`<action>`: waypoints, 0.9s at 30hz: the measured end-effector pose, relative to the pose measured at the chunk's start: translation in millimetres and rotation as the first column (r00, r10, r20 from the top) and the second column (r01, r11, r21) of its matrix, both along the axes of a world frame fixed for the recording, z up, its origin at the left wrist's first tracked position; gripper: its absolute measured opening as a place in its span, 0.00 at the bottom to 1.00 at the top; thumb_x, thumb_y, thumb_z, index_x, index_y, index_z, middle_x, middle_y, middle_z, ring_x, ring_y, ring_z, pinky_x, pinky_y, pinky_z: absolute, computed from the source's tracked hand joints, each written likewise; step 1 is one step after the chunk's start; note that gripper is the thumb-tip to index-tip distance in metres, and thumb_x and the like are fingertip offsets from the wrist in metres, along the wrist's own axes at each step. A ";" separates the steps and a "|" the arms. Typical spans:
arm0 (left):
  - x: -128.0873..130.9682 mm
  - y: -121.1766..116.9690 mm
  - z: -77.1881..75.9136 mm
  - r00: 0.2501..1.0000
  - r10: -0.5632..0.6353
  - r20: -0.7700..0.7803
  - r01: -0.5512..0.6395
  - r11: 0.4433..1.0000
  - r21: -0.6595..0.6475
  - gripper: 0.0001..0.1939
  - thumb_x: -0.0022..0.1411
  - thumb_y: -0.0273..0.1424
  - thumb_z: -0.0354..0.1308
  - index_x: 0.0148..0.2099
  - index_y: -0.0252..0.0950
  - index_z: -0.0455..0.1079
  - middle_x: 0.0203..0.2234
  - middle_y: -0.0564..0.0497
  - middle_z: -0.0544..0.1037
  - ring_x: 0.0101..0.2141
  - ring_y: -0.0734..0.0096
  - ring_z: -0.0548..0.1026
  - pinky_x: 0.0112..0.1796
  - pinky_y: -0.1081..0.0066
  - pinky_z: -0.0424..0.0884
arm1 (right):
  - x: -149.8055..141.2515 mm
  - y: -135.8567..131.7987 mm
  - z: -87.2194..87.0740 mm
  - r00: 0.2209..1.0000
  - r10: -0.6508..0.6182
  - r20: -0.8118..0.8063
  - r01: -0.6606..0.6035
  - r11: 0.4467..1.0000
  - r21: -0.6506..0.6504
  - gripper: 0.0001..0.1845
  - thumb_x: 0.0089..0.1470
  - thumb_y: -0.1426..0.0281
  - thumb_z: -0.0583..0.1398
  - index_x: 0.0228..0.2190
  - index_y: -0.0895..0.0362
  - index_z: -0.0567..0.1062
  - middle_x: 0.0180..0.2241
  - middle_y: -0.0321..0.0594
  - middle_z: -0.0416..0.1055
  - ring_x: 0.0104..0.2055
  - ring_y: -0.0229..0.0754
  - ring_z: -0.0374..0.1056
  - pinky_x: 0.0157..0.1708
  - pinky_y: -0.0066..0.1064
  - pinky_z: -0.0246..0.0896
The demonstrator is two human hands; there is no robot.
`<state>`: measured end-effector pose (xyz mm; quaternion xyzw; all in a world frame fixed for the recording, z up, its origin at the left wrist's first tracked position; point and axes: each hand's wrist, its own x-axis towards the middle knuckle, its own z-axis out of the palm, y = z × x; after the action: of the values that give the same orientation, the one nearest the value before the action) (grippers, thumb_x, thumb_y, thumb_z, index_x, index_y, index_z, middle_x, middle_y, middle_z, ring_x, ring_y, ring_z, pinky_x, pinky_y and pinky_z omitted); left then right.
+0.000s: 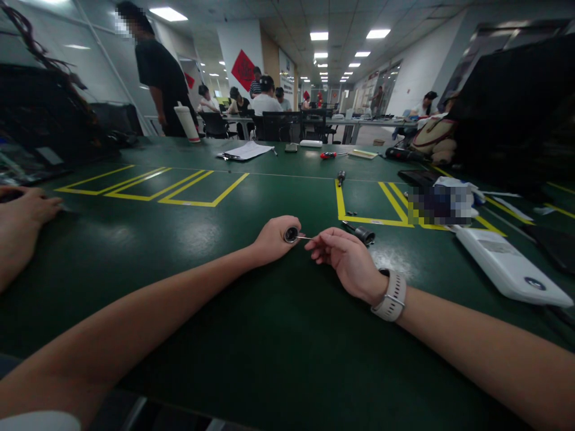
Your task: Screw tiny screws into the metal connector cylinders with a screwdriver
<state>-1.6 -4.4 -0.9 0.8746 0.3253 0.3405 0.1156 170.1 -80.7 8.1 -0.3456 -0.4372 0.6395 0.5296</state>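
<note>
Near the middle of the green table, my left hand [276, 240] is wrapped round a small dark cylindrical part [291, 234], its hollow round end facing me. My right hand [339, 254], with a pale watch on the wrist, pinches a thin metal rod [306, 238]. The rod's far end reaches the cylinder's rim; whether it is inside or only touching I cannot tell. Just behind my right hand lies a similar dark cylindrical part [362, 233] with a narrow stem. Several tiny dark pieces [353, 214] rest behind it, inside a yellow taped outline.
Another person's hand [24, 218] rests at the left edge. A smaller dark part [341, 176] stands farther back. A red-handled screwdriver [330, 155], a clipboard with papers [247, 151] and a white cup [186, 123] are beyond. A white device [512, 263] lies on the right.
</note>
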 end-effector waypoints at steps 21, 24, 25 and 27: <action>-5.3 5.4 4.9 0.946 -0.105 -0.306 0.114 0.993 0.012 0.05 0.54 0.23 0.51 0.27 0.34 0.63 0.22 0.54 0.68 0.25 0.75 0.66 0.27 0.75 0.60 | 0.9 0.8 0.1 1.000 0.000 -0.002 0.000 1.000 -0.024 0.06 0.47 0.70 0.59 0.22 0.58 0.74 0.24 0.38 0.74 0.27 0.38 0.65 0.30 0.32 0.58; -7.1 6.2 3.8 0.949 -0.080 -0.306 0.087 0.996 0.010 0.05 0.54 0.23 0.52 0.27 0.34 0.63 0.22 0.55 0.68 0.25 0.75 0.66 0.26 0.76 0.60 | 1.0 1.1 -0.8 1.000 -0.009 0.004 0.009 1.000 -0.020 0.06 0.47 0.70 0.59 0.22 0.58 0.73 0.23 0.38 0.74 0.27 0.38 0.65 0.30 0.33 0.58; -7.2 6.2 3.5 0.948 -0.077 -0.308 0.085 0.996 0.012 0.04 0.54 0.23 0.52 0.27 0.34 0.63 0.22 0.55 0.68 0.25 0.75 0.66 0.26 0.76 0.60 | 1.1 1.3 -1.3 1.000 -0.012 0.005 0.012 1.000 -0.016 0.06 0.47 0.70 0.59 0.22 0.57 0.73 0.23 0.37 0.73 0.26 0.38 0.65 0.30 0.33 0.58; -6.9 5.6 3.1 0.947 -0.072 -0.314 0.081 0.997 0.017 0.04 0.54 0.23 0.53 0.27 0.34 0.64 0.22 0.54 0.68 0.25 0.75 0.66 0.26 0.76 0.60 | 1.2 1.7 -2.6 1.000 -0.021 0.009 0.021 1.000 -0.005 0.06 0.47 0.70 0.59 0.21 0.57 0.73 0.23 0.37 0.73 0.26 0.37 0.65 0.30 0.32 0.58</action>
<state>-8.5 1.2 2.3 0.9311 0.3002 0.1973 0.0627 171.3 -79.0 5.5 -0.3545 -0.4343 0.6334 0.5334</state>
